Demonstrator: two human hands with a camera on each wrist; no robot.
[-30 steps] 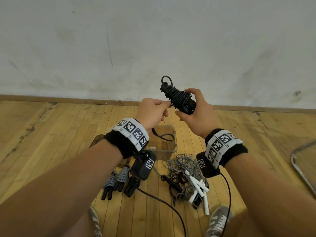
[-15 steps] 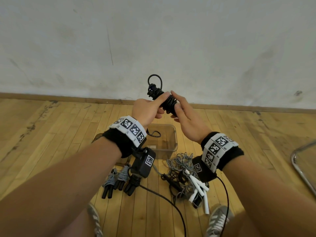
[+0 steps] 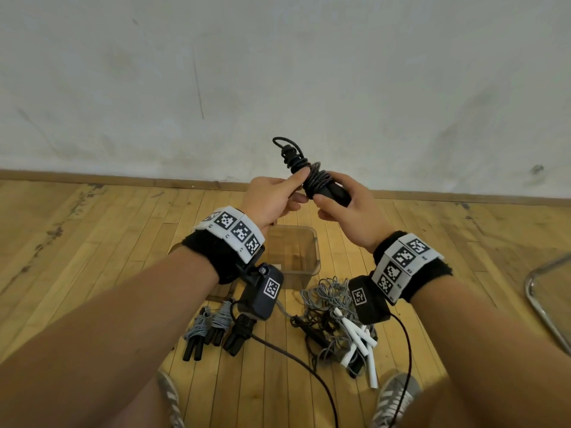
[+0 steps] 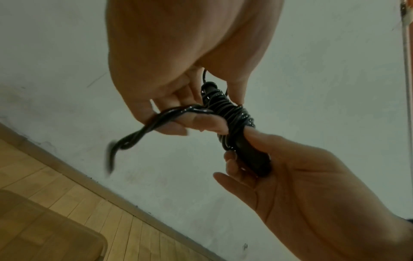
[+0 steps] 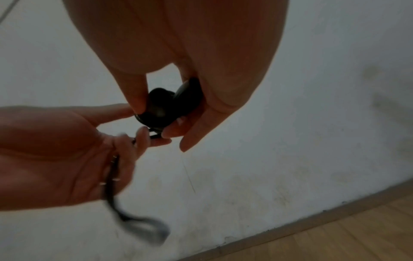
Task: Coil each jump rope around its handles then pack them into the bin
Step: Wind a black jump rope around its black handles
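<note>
- Black jump rope [image 3: 315, 177], coiled round its handles, is held up before the wall, above the clear bin [image 3: 301, 253] on the floor.
- Right hand [image 3: 350, 216] grips the handle ends, fingers curled.
- Left hand [image 3: 272, 200] pinches the loose loop of cord [image 4: 143, 130], thumb on the coils.
- Wristbands [image 3: 234, 230] carry square coded markers; no readable writing shows.

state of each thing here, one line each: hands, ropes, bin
left hand: pinching the black rope's loose end
right hand: gripping the black rope's handles
black rope: mostly coiled round its handles, tail loose, held in the air
grey ropes: coiled, lying on the floor, not in the bin
rope pile: tangled, uncoiled, on the floor
bin: open; no rope visible in it
</note>
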